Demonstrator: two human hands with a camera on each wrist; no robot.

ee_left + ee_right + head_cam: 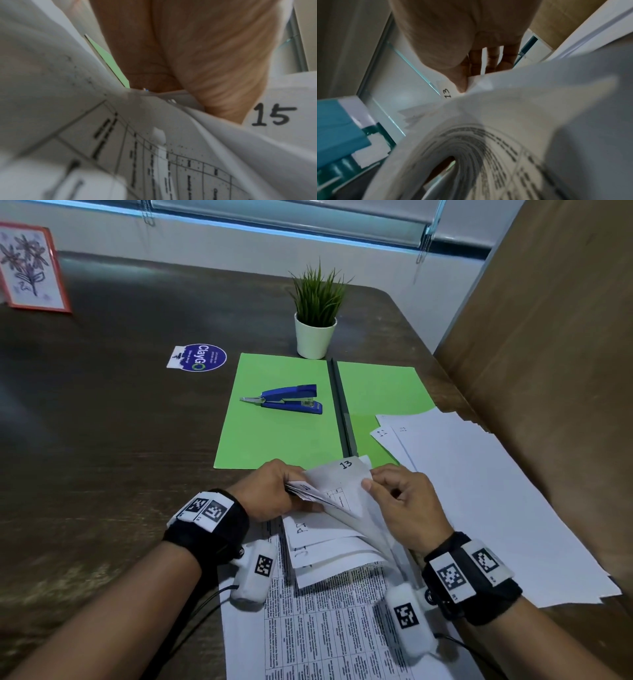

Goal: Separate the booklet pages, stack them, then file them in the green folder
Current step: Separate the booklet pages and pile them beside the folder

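Note:
The booklet (329, 546) of printed white pages lies at the table's near edge, its pages fanned and curled upward. My left hand (274, 491) grips the stapled corner of the bundle; the page marked 15 (272, 116) shows beside my thumb. My right hand (394, 494) pinches the top corner of the page marked 13 (346, 474) (447, 93) and holds it lifted away from the rest. The green folder (277, 419) lies open beyond my hands, its black spine bar (339, 405) down the middle. Loose separated pages (479, 491) lie stacked to the right, overlapping the folder's right flap.
A blue stapler (287, 399) rests on the folder's left flap. A small potted plant (315, 316) stands behind the folder. A round sticker (202, 357) and a framed flower drawing (30, 268) lie to the left. A brown partition (548, 337) borders the right.

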